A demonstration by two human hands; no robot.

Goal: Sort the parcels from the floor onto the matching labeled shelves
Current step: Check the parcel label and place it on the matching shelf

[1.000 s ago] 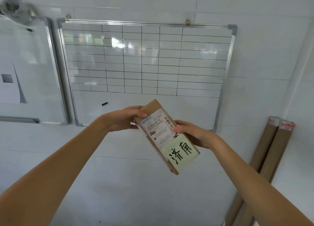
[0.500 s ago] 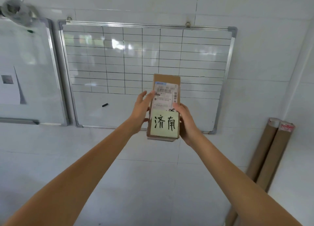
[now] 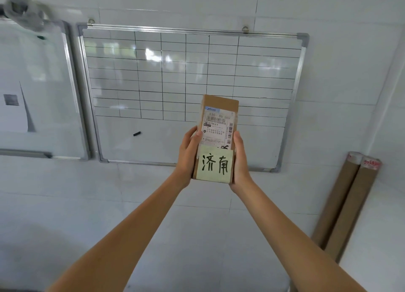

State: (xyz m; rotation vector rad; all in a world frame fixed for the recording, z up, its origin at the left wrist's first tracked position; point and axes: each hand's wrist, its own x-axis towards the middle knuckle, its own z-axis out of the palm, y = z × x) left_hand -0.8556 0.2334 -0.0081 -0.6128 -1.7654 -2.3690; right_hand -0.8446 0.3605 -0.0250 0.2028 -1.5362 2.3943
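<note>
- White tiled wall [image 3: 328, 11] fills my view.
- Gridded whiteboard [image 3: 190, 72], alum. frame, w/ small black marker [image 3: 136, 134].
- 2nd whiteboard [image 3: 39, 90] at left.
- Two cardboard tubes [image 3: 346, 204] lean at right.

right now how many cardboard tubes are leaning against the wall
2. Both stand at the right edge of the view, side by side and touching: the left tube and the right tube. Their lower ends run out of sight, so more could be hidden beyond.

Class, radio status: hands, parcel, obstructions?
Left hand and right hand grip parcel upright, note facing camera. No shelves in view. Nothing blocking.
</note>
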